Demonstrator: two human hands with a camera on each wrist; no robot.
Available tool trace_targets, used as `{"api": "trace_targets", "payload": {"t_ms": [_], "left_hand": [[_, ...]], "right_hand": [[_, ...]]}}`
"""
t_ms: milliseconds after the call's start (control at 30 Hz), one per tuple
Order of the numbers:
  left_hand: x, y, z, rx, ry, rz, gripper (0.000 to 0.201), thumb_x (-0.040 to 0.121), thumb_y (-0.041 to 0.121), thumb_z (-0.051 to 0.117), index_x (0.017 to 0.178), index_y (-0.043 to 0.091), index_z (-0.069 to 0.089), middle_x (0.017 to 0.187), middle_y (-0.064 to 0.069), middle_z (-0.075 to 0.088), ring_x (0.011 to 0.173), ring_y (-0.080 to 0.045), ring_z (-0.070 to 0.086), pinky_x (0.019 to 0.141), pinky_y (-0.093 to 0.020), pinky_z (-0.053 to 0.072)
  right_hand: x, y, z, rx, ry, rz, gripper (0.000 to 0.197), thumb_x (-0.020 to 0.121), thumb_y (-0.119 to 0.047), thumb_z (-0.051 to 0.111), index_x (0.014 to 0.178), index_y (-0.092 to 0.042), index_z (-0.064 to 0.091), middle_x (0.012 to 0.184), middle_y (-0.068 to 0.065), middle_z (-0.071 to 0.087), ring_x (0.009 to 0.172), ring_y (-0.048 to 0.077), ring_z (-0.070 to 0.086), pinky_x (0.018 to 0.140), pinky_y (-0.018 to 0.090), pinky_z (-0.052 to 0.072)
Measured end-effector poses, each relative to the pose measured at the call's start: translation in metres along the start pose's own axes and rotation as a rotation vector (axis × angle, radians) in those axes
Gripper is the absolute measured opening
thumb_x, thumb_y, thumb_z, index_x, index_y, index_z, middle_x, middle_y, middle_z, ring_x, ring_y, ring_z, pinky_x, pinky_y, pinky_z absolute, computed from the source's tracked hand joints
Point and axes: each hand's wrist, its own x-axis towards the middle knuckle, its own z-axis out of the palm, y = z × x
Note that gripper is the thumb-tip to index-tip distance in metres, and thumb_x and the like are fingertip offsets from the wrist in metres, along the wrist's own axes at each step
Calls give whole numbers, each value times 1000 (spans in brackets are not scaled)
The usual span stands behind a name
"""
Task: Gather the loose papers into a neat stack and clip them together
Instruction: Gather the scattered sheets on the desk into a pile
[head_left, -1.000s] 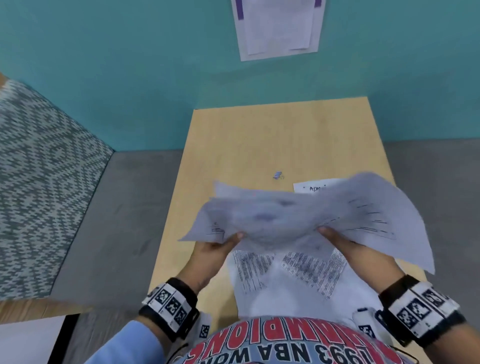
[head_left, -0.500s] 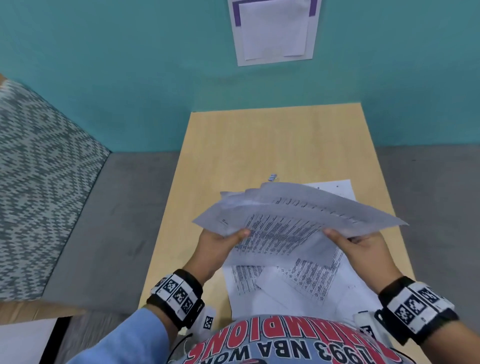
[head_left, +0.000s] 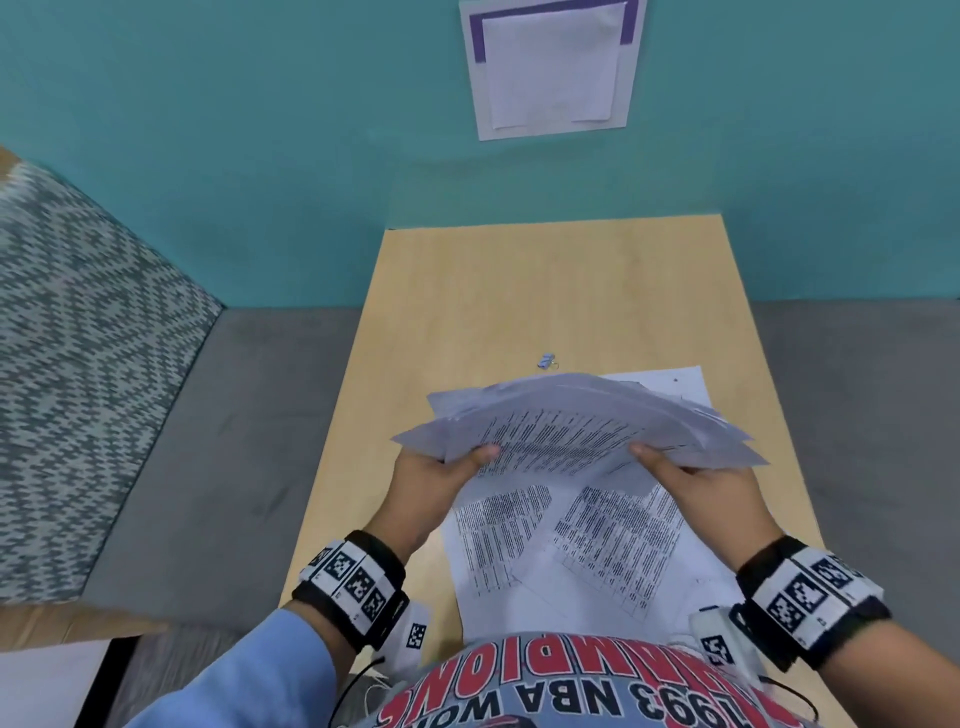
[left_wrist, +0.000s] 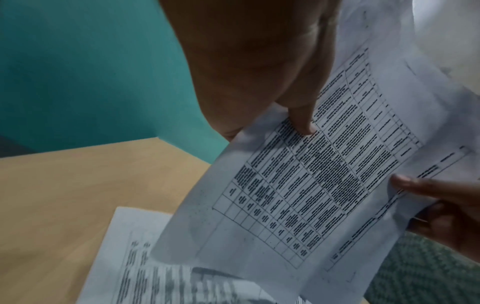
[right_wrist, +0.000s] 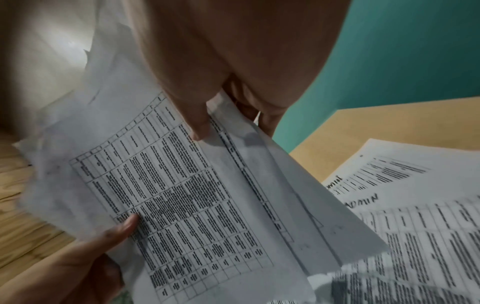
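A loose bundle of printed papers (head_left: 576, 431) hangs above the wooden table (head_left: 519, 291), its sheets fanned and uneven. My left hand (head_left: 441, 478) grips the bundle's left edge, thumb on top (left_wrist: 302, 121). On the right edge my right hand (head_left: 696, 483) holds it the same way, thumb on the printed table (right_wrist: 197, 123). More printed sheets (head_left: 566, 540) lie flat on the table below the bundle. A small binder clip (head_left: 545, 360) rests on the table just beyond the papers.
A teal wall (head_left: 260, 156) stands behind the table, with a white sheet (head_left: 553, 67) taped to it. Grey floor (head_left: 234, 441) and a patterned rug (head_left: 78, 389) lie to the left. The table's far half is bare wood.
The held bundle has gone from spread and flapping to flatter and more closely gathered between both hands. Its right side has dropped. Both hands keep their hold.
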Motion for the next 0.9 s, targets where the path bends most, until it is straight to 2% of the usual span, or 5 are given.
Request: {"api": "trace_targets", "payload": {"t_ms": [100, 367, 633, 767, 900], "left_hand": [[3, 0, -1, 14, -44, -29, 33, 87, -2, 82, 114, 17, 78, 115, -1, 82, 111, -19, 77, 95, -34, 60], [6, 8, 3, -17, 47, -53, 34, 84, -2, 85, 112, 15, 78, 113, -8, 82, 106, -18, 77, 91, -35, 62], [4, 9, 3, 55, 28, -91, 35, 85, 2, 86, 113, 22, 78, 112, 1, 83, 110, -18, 77, 104, -46, 59], [4, 29, 3, 204, -90, 103, 12, 90, 5, 82, 99, 13, 83, 92, -8, 82, 84, -17, 74, 79, -37, 58], [0, 60, 7, 688, -275, 413, 24, 87, 10, 66, 97, 29, 79, 84, 10, 76, 73, -8, 66, 65, -28, 48]], "right_hand": [[-2, -8, -1, 52, -16, -28, 12, 84, -15, 85, 94, -11, 81, 73, -6, 80, 68, 2, 71, 71, 10, 52], [-1, -23, 5, 72, 12, -44, 12, 87, -25, 82, 75, -26, 80, 66, -8, 69, 57, 9, 60, 64, 24, 50], [-1, -28, -8, -2, -26, -40, 23, 82, -14, 86, 102, -20, 78, 98, -3, 83, 101, 23, 77, 96, 41, 60], [-7, -79, -26, -347, 9, -418, 47, 78, -25, 90, 121, -30, 71, 124, -18, 72, 123, 5, 63, 108, 18, 43], [-9, -110, -16, -671, -248, -615, 53, 81, -37, 85, 132, -36, 68, 134, -20, 68, 129, 1, 57, 121, 42, 29]]}}
